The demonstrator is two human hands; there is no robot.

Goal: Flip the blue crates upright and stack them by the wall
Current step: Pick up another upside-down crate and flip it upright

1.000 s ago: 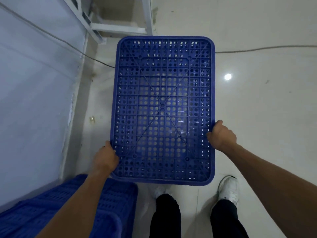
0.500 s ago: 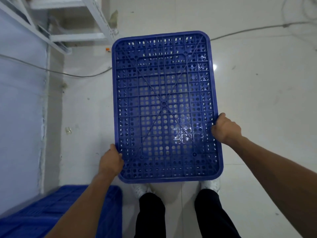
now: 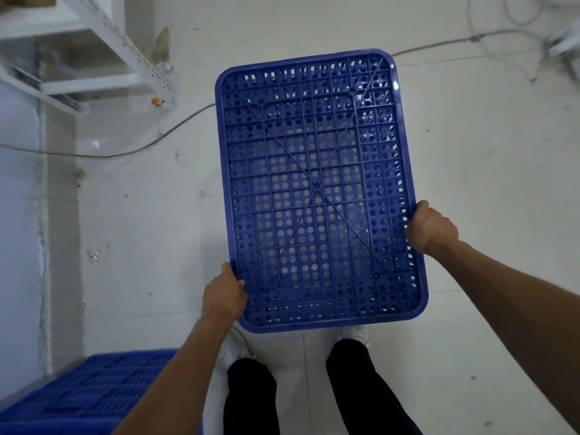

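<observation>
Blue crate (image 3: 317,189): mid-frame, held off floor (image 3: 502,183), ribbed base w/ X-brace facing up, so not yet flipped. Long axis approx. 12–6, skewed slightly.
Left hand (image 3: 224,296): at crate's 7 o'clock corner, wrapped round long edge, fingertips hidden below.
Right hand (image 3: 430,226): at crate's 4 o'clock edge, same wrap-round hold.
Vs. 1 s ago: swung clear of wall (image 3: 18,215), wider floor strip at 9 o'clock; holds unchanged. Prob. making room for the flip.
Crate stack (image 3: 94,390): 7 o'clock, by wall, smaller in view than before.
Misc.: cable (image 3: 175,127), 10 o'clock; white shelf frame (image 3: 125,48), 11 o'clock.
</observation>
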